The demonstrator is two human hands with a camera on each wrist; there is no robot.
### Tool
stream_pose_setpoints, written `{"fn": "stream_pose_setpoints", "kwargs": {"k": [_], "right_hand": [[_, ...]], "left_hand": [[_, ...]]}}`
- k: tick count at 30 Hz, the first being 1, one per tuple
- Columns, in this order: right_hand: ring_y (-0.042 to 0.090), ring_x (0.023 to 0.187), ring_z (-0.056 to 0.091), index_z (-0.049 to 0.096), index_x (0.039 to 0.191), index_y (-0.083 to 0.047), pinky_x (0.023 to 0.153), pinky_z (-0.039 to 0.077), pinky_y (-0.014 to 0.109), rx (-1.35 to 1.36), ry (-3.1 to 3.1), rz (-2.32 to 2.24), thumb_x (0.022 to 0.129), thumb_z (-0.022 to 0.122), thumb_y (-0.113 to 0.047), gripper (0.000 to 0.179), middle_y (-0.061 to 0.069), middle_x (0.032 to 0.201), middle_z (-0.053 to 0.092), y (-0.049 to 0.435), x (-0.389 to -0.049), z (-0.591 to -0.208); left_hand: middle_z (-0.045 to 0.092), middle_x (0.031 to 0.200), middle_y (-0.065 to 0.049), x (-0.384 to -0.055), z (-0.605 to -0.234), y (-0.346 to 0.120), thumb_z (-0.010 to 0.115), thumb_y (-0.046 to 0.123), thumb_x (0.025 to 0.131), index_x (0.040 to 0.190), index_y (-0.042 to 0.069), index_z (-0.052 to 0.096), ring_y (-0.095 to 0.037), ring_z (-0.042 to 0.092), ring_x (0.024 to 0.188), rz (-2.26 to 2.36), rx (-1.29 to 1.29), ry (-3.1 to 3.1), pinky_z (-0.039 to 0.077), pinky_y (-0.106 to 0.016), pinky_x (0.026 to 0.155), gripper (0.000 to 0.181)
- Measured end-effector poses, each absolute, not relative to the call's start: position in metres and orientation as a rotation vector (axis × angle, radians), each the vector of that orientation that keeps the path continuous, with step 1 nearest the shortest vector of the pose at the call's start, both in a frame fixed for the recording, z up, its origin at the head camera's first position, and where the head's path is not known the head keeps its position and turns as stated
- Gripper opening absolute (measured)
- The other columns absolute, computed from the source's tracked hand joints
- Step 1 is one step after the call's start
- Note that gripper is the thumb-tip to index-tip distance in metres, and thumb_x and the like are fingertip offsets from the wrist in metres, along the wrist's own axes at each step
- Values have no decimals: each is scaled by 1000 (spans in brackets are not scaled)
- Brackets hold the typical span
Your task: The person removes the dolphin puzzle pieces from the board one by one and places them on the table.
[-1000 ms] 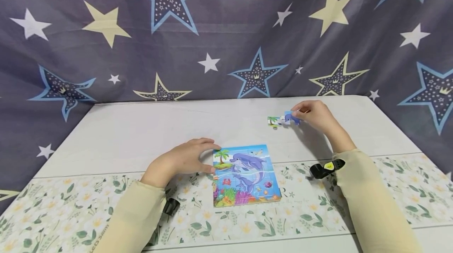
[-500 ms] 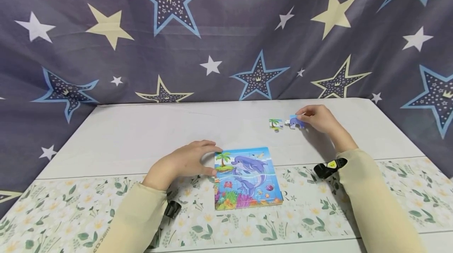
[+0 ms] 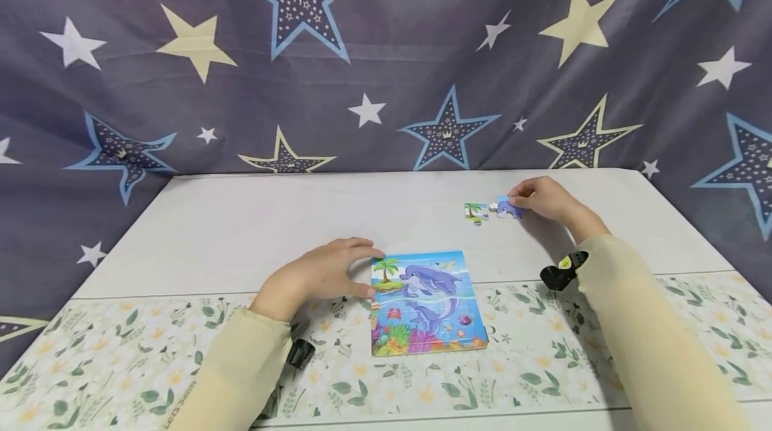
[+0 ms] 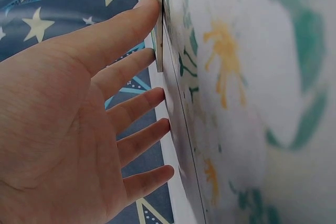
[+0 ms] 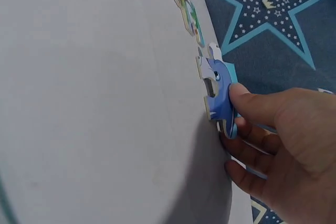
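Observation:
In the head view my right hand [image 3: 545, 199] is over the far right of the table, with a jigsaw piece showing a purple dolphin's head [image 3: 505, 208] pinched at its right side. The right wrist view shows the thumb on top of this dolphin piece [image 5: 219, 90] and fingers partly hidden behind it. Just left of it lies a palm-tree jigsaw piece [image 3: 476, 211], a narrow gap between them. My left hand [image 3: 322, 274] rests at the left edge of a square dolphin picture puzzle [image 3: 425, 303]. Its thumb [image 4: 126, 32] and index finger touch the edge; the fingers are spread and nearly straight.
A white table [image 3: 289, 210] carries a floral runner [image 3: 519, 377] across its near part, under the picture puzzle. Behind the table hangs a dark curtain [image 3: 386, 49] printed with stars. A black strap device [image 3: 563, 270] sits at the right wrist.
The right hand has moved the dolphin piece slightly right and down, so a gap now shows beside the palm-tree piece. The left hand stays at the puzzle's edge. The head view has shifted slightly.

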State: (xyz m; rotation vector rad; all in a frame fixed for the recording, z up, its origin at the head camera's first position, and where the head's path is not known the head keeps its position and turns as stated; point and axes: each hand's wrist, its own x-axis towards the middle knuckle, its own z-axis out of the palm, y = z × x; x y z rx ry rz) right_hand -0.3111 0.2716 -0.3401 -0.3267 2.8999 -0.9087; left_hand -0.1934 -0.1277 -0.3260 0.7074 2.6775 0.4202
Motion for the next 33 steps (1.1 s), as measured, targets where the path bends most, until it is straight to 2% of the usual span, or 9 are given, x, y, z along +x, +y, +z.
{"fn": "stream_pose_setpoints", "kwargs": {"k": [11,24,33], "right_hand": [[16,72,54,69,109,10,64,44,29,-345,2863,-840,97,66,-14,27,13,90,71,271,-318,-338],[27,87,61,68,114,3,70,48,36,-441,2945,-806,101,60,-21,29,18,105,69,268,-302,-332],[22,80,59,71,109,1,66,46,31,-543,2908,-862,99,62,-16,22,12,98,71,253,-286,-322]], "left_hand": [[33,158,-9,-195,-326,-129,72,45,89,148,23,48,-36,28,145,416,723,2682,28,-60,113,67],[32,158,-9,-194,-326,-128,73,43,90,148,22,48,-35,27,145,421,726,2669,27,-59,115,67],[31,159,-8,-194,-326,-128,72,44,90,148,23,48,-35,27,145,409,716,2676,27,-60,114,67]]}}
